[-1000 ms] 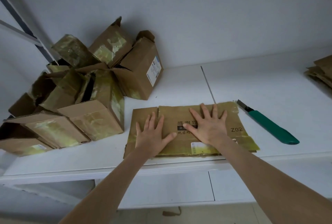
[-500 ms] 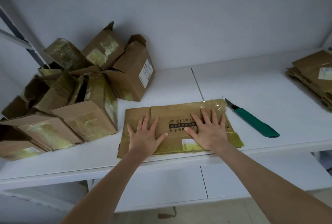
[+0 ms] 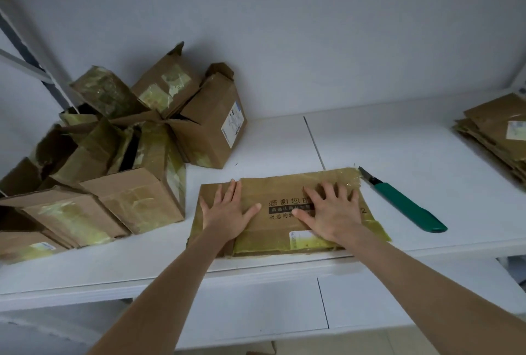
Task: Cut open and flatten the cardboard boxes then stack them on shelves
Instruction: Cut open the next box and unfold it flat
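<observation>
Flattened brown cardboard box [image 3: 277, 229], with strips of yellowed tape and black printed characters, lies flat at the centre of the frame, close to the front edge of the white shelf [image 3: 398, 144]. Both hands press down on it, palms flat. The left hand [image 3: 227, 212] rests on the left part of the sheet, fingers straight and close together, thumb stretched towards the middle. The right hand [image 3: 333, 212] rests on the right part, fingers straight and fanned apart, thumb pointing left over part of the print. Neither grip closes on anything: all the fingers lie open on the cardboard. Both bare forearms reach up from the bottom of the frame.

Just right of the sheet, a utility knife with a green handle [image 3: 404, 205] lies on the shelf, its short blade pointing to the upper left, the tip near the sheet's upper right corner. At the left of the frame a heap of unflattened brown cardboard boxes [image 3: 113, 169], patched with yellowed tape, sits on the same shelf, tumbled at many angles, some flaps open; the nearest one stands just beside the sheet's left edge. One box at the back of the heap carries a white printed label [image 3: 233, 124]. At the right edge of the frame a stack of flattened brown cardboard sheets [image 3: 489, 127] lies on the shelf, well apart from the knife. A plain white wall [image 3: 284, 27] fills the upper part of the frame
</observation>
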Tool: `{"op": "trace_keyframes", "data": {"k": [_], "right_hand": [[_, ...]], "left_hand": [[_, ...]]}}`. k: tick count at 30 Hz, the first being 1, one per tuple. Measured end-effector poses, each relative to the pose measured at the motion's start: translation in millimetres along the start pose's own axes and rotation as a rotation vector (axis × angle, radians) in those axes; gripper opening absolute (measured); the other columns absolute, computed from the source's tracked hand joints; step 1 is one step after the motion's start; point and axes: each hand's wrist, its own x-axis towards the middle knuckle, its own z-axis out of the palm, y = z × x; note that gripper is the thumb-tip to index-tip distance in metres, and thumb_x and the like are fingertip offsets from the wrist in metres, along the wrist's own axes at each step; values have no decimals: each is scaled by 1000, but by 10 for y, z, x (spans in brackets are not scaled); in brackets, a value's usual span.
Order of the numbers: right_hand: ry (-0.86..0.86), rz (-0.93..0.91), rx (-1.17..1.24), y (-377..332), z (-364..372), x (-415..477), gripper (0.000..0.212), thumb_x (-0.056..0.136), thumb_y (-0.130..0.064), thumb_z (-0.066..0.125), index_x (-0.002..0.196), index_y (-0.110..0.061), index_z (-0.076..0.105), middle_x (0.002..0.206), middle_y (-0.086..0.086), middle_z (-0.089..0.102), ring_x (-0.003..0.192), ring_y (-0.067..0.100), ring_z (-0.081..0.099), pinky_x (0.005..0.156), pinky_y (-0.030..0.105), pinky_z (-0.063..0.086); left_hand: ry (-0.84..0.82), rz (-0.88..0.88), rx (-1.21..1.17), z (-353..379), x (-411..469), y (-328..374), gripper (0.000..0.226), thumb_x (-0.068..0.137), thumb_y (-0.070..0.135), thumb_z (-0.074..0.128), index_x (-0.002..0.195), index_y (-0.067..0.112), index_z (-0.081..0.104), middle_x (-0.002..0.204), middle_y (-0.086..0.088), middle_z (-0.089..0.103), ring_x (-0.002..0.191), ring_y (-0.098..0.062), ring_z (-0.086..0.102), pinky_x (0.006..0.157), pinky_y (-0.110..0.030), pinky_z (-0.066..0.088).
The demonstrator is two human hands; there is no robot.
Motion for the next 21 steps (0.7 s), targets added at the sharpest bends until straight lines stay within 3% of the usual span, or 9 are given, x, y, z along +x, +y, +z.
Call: {"op": "trace_keyframes", "data": {"k": [5, 14, 21], "right_hand": [[-54, -49, 6, -18, -65, 302, 87, 80, -86, 9, 154, -41, -2, 163, 3, -15, 146, 41, -16, 116, 62, -6], [-20, -30, 4, -25, 64, 366, 85, 79, -84, -1, 153, -43, -5, 163, 2, -10, 147, 41, -11, 115, 65, -3], [37, -25, 12, -44, 70, 324, 75, 87, -77, 1, 153, -43, -1, 164, 3, -5, 148, 40, -4, 115, 64, 1]], "left_hand": [[13, 18, 22, 27, 8, -8, 79, 88, 76, 10, 152, 37, -13, 162, 9, -15, 149, -23, -13, 114, -65, -4], [46, -7, 32, 20, 24, 9, 72, 92, 72, 13, 154, 38, -2, 163, 7, -9, 150, -22, -10, 116, -62, -3], [40, -15, 111, 157, -317, 311, 91, 80, 82, 5, 155, 31, -6, 163, -4, -11, 149, -28, -10, 113, -67, -1]]}}
